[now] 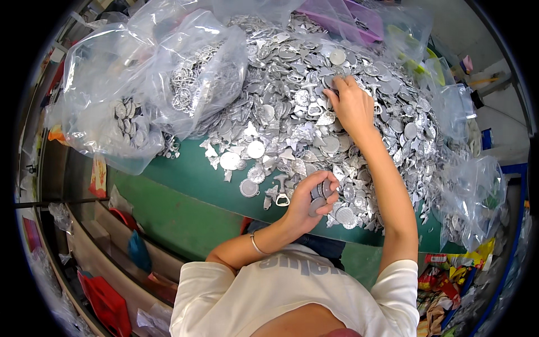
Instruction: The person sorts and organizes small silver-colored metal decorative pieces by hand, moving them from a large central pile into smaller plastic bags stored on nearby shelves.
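Observation:
My left hand (314,197) is curled around a small stack of round grey metal discs (318,205), held above the near edge of the table. Farther off and to the right, my right hand (353,105) reaches into a wide heap of small silvery metal pieces (281,106). Its thumb and fingers are bent into a pinch among the pieces; what lies between the fingertips is too small to make out. The heap mixes round discs, leaf-like shapes and bottle-opener shapes. One bottle-opener-shaped piece (282,192) lies just left of my left hand.
Clear plastic bags (112,73) with metal pieces stand at the left of the green tabletop (193,168). A purple bin (359,22) is at the back, and another plastic bag (474,191) hangs at the right. Shelving (95,241) runs along the lower left.

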`<action>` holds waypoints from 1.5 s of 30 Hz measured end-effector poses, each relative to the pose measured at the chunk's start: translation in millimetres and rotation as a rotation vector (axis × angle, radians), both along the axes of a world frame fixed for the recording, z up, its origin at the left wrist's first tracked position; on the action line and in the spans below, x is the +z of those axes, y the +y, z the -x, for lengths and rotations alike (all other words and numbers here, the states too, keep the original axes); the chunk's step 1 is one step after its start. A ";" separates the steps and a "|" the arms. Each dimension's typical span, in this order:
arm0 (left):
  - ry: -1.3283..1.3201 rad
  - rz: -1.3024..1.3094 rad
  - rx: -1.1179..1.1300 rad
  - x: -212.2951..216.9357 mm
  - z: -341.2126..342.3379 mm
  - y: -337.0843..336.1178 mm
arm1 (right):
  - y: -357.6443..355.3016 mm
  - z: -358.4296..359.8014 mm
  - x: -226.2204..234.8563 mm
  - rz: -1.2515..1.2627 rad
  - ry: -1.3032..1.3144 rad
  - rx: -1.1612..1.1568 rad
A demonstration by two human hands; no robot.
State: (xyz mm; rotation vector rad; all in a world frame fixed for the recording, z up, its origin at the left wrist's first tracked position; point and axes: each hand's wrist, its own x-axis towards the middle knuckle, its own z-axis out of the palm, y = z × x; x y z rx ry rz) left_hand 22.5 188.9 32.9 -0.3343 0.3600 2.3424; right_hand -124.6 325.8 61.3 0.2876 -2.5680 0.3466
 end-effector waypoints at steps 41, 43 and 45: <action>-0.011 -0.081 0.105 -12.0 15.8 -19.9 | 50.7 28.1 43.1 1.289 -0.366 0.044; -0.028 -0.121 0.096 -10.2 18.4 -20.5 | 61.6 15.0 46.4 1.850 -0.497 0.244; -0.036 -0.110 0.097 -4.5 22.3 -19.0 | 72.9 -0.1 41.4 2.134 -0.629 0.386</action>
